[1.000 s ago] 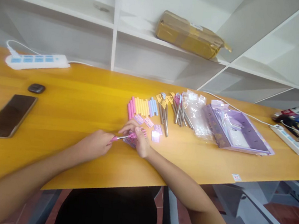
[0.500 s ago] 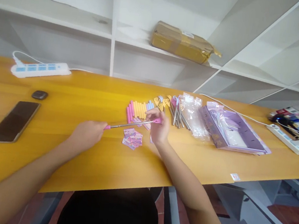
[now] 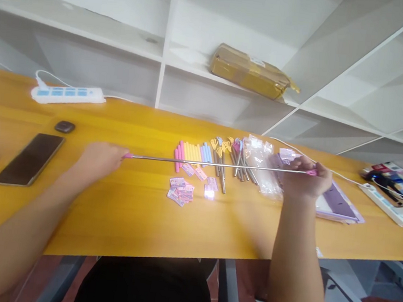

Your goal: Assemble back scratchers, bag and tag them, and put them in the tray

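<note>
A telescopic back scratcher [image 3: 218, 165] stretches level above the table, its thin metal rod drawn out long. My left hand [image 3: 100, 158] is closed around its pink handle at the left end. At the other end my right hand [image 3: 309, 180] grips the pink head, partly hidden by the fingers. Below the rod lie pink, yellow and blue grip sleeves [image 3: 194, 153] in a row. Beside them are metal rods with hand-shaped heads [image 3: 225, 149] in yellow, blue and pink. Small printed cards [image 3: 181, 191] lie in a loose pile, with a few more cards [image 3: 210, 189] nearby.
Clear plastic bags [image 3: 260, 150] and a purple box [image 3: 341, 201] lie on the right. At left are a phone [image 3: 29, 159], a small black case [image 3: 65, 127] and a power strip [image 3: 68, 94]. A taped carton [image 3: 250, 71] rests on the white shelf behind.
My hands have moved far apart, the right one well to the right. The back scratcher's rod has been pulled out much longer. Rods and cards formerly behind my right hand now show.
</note>
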Motion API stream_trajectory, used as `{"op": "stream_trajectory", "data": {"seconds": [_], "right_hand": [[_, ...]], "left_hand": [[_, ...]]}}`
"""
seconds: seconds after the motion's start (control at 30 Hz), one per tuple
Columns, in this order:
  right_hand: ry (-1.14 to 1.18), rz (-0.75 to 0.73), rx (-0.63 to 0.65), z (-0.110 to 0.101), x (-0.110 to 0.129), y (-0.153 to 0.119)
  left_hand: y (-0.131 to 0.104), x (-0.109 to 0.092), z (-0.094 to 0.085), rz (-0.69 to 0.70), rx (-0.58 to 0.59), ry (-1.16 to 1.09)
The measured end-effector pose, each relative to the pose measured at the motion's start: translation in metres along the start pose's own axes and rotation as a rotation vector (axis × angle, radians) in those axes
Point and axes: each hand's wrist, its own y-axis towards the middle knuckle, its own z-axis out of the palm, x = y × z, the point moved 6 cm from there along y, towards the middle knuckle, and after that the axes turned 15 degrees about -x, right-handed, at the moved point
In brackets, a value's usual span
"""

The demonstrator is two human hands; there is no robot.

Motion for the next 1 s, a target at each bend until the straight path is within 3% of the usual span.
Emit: {"op": "stream_trajectory", "data": {"seconds": [0.1,0.23,0.47,0.7,0.83,1.0], "right_hand": [[-0.165,-0.102,-0.003,-0.005,0.016,0.004],[-0.224,-0.110,0.049,-0.007,0.012,0.012],[-0.249,-0.095,0.092,-0.010,-0.024,0.014],[-0.409,-0.108,0.222,0.009,-0.067,0.006],[-0.475,-0.085,0.335,0.020,-0.106,-0.030],[-0.581,-0.154,0.666,0.031,-0.175,-0.124]], "left_hand": [[-0.003,-0.005,-0.001,0.023,-0.006,-0.024],[-0.010,-0.006,-0.001,0.003,-0.019,-0.049],[-0.013,-0.003,0.008,-0.049,-0.007,-0.105],[-0.011,-0.005,0.006,-0.076,0.030,-0.129],[-0.017,-0.025,0.013,-0.065,0.076,-0.152],[-0.028,-0.054,0.023,-0.038,0.110,-0.211]]}}
